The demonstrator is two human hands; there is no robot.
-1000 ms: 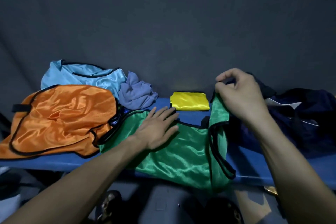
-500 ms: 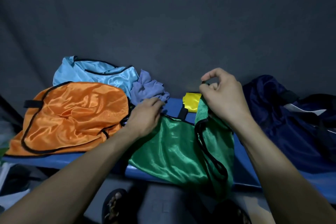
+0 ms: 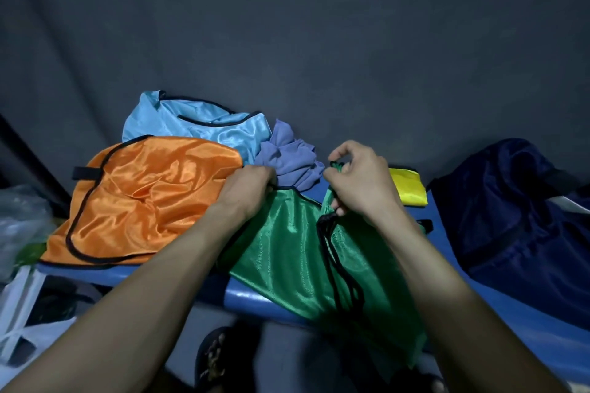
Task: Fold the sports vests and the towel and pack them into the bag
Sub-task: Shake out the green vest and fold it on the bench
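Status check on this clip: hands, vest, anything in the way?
Both hands gripping green vest: left hand at collar edge, right hand pinching strap. Vest half-folded, hanging off bench. Purple towel crowding behind.

The left hand (image 3: 247, 190), which lay flat on the green vest (image 3: 287, 249) a second ago, now grips its black-trimmed top edge, and the right hand (image 3: 360, 182) has carried the pinched strap leftward, covering part of the yellow folded vest (image 3: 410, 187).
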